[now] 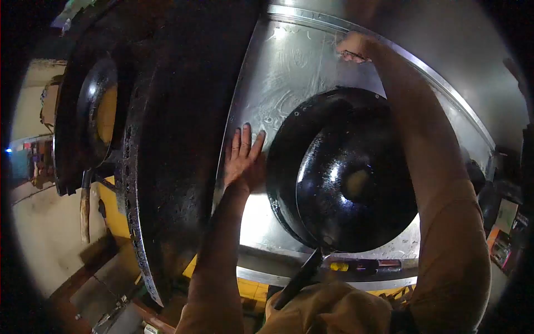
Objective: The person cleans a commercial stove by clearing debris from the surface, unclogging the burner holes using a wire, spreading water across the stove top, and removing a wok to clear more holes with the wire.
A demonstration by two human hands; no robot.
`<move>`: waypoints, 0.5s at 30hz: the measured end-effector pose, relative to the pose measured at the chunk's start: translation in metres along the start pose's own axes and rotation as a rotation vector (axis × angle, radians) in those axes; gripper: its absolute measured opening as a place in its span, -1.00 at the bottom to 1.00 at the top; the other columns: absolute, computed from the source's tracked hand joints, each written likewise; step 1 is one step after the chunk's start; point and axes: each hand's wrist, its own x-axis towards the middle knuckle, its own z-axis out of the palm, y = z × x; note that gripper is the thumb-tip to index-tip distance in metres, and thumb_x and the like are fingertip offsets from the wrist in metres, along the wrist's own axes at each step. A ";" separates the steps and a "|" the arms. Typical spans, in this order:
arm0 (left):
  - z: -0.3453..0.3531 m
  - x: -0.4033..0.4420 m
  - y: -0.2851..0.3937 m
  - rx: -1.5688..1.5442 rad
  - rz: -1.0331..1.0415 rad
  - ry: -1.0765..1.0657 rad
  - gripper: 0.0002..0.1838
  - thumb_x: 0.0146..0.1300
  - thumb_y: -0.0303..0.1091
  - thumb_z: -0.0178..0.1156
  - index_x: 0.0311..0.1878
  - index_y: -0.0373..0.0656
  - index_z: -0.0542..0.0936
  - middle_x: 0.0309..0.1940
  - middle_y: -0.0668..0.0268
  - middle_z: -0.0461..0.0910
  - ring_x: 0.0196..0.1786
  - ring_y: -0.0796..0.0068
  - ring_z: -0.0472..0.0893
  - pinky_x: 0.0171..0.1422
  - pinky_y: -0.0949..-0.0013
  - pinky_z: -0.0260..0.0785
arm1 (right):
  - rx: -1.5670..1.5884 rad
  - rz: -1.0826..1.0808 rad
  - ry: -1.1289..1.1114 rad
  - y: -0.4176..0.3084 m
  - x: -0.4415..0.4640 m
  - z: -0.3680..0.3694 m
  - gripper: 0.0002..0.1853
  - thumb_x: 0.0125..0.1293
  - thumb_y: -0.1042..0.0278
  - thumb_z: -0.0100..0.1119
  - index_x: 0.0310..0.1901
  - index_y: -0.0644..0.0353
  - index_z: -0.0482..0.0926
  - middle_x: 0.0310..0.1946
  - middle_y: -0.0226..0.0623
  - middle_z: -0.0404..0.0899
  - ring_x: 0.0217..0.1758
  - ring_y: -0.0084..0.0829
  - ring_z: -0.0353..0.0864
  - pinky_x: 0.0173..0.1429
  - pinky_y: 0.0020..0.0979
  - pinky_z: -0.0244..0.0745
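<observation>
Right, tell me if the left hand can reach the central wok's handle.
Probably yes: the left hand is spread on the steel counter, and the central wok's handle juts toward the body with nothing across it, though that hand must draw back.

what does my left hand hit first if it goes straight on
Probably the raised far rim or the dark panel; the metal surface ahead of the left hand looks free, but depth and lens bend leave which unclear.

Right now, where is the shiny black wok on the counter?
Right of centre in the head view, the shiny black wok lies between the left hand and right forearm, its black handle toward the person.
</observation>
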 end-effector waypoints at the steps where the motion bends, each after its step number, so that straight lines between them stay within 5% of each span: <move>1: -0.002 0.002 -0.001 0.031 -0.004 -0.001 -0.34 0.39 -0.09 -0.01 0.55 0.24 0.14 0.62 0.16 -0.14 0.63 0.03 -0.12 0.63 -0.03 -0.23 | -0.062 -0.078 0.017 0.011 -0.003 -0.007 -0.71 0.19 0.13 0.11 -0.58 0.09 0.53 -0.76 -0.43 0.43 -0.78 -0.54 0.32 -0.68 -0.37 0.16; 5: 0.009 0.002 -0.003 -0.027 -0.011 0.036 -0.34 0.38 -0.12 -0.02 0.55 0.24 0.14 0.62 0.15 -0.15 0.63 0.05 -0.13 0.64 -0.02 -0.27 | 0.053 -0.005 0.069 0.049 0.018 -0.013 -0.71 0.17 0.15 0.13 -0.62 0.09 0.52 -0.77 -0.45 0.42 -0.77 -0.52 0.33 -0.68 -0.35 0.16; 8: 0.006 0.002 -0.001 0.028 -0.012 0.039 -0.32 0.37 -0.11 0.00 0.55 0.25 0.14 0.62 0.17 -0.14 0.63 0.06 -0.12 0.64 -0.02 -0.28 | -0.061 -0.188 -0.044 0.083 0.044 -0.012 -0.70 0.16 0.16 0.15 -0.65 0.11 0.52 -0.77 -0.43 0.43 -0.76 -0.53 0.33 -0.66 -0.36 0.18; 12: 0.005 0.002 -0.001 0.019 -0.007 0.020 -0.29 0.34 -0.08 0.04 0.56 0.21 0.14 0.62 0.16 -0.16 0.64 0.07 -0.14 0.65 0.02 -0.28 | 0.014 -0.178 -0.034 0.082 0.012 -0.022 -0.80 0.19 0.30 0.15 -0.49 0.22 0.60 -0.68 -0.34 0.50 -0.73 -0.52 0.35 -0.64 -0.40 0.22; 15: 0.014 0.003 -0.003 0.070 0.032 0.102 -0.32 0.36 -0.16 0.05 0.54 0.17 0.17 0.61 0.17 -0.11 0.61 0.01 -0.05 0.61 0.00 -0.10 | -0.058 -0.088 -0.018 0.092 -0.013 -0.047 -0.81 0.20 0.32 0.14 -0.45 0.24 0.62 -0.67 -0.33 0.52 -0.72 -0.51 0.38 -0.62 -0.39 0.27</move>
